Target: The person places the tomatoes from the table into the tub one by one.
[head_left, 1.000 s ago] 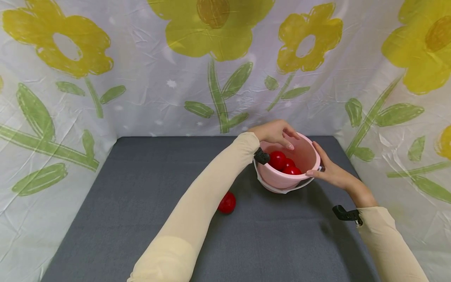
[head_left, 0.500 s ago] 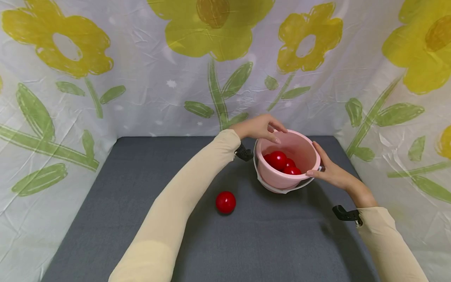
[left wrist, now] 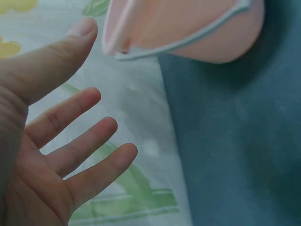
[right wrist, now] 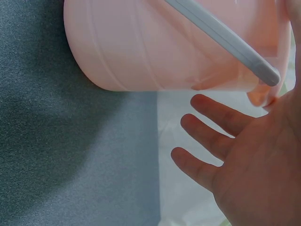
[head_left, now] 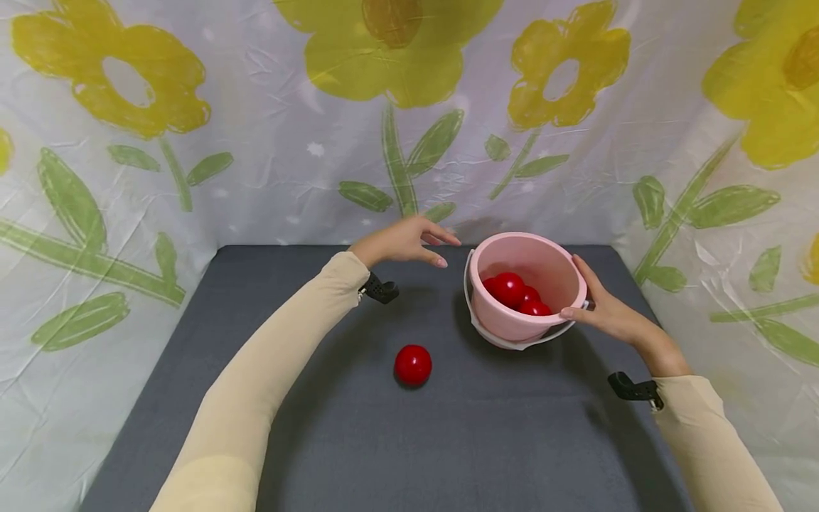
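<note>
A pink bucket [head_left: 518, 323] with a pale handle [head_left: 476, 313] stands at the back right of the dark cloth, several red balls [head_left: 510, 289] inside. My right hand [head_left: 608, 313] holds its right side, thumb over the rim and index finger farther back along it. In the right wrist view, the other three fingers [right wrist: 211, 136] are spread, away from the wall. My left hand [head_left: 406, 242] is in the air left of the bucket, holding nothing, its fingers [left wrist: 84, 146] extended in the left wrist view. One red ball [head_left: 413, 365] lies on the cloth in front of the bucket.
A dark grey cloth [head_left: 486, 441] covers the table. White sheets with yellow flowers [head_left: 307, 142] hang behind and along both sides, close behind the bucket. A black wrist device [head_left: 380, 288] sits on the left wrist, another black device [head_left: 633, 389] on the right.
My left hand has moved left from over the bucket, leaving its opening in view. The ball on the cloth, partly covered by the left sleeve before, now shows fully. The right hand keeps its place.
</note>
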{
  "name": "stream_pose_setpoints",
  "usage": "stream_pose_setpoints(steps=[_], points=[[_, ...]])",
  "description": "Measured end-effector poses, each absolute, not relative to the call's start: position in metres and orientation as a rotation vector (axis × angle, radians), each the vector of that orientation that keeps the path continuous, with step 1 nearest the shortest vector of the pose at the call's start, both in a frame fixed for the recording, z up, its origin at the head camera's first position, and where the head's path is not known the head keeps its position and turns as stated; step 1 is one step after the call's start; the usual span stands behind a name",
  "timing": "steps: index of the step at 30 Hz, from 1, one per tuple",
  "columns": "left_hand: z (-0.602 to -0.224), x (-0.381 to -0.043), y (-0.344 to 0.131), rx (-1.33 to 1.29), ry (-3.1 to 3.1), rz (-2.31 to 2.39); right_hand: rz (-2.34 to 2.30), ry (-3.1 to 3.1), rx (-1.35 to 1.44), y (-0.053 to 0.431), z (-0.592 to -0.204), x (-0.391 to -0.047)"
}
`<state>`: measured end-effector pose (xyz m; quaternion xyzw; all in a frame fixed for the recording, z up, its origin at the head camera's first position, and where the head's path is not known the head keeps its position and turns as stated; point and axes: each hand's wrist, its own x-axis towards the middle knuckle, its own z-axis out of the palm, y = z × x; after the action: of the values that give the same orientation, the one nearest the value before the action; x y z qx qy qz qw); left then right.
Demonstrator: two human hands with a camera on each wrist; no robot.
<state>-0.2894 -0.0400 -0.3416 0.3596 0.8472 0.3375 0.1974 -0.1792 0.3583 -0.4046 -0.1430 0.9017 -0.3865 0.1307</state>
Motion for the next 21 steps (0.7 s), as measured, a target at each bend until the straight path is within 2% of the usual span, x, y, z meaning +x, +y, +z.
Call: stream_pose_setpoints(steps=[7,16,21], points=[[-0.371,-0.273,-0.058,1.012,2.368,0.912,-1.127,2.615,-0.415,0.359,-0.405,-0.18],[-0.429,-0.245,-0.072,1.052,2.301,0.881,-1.128,2.612,-0.405,0.359,-0.406,-0.179],[-0.446,-0.229,-0.081,1.045,2.273,0.886,-1.107,2.627,-0.414,0.358,-0.405,-0.18]])
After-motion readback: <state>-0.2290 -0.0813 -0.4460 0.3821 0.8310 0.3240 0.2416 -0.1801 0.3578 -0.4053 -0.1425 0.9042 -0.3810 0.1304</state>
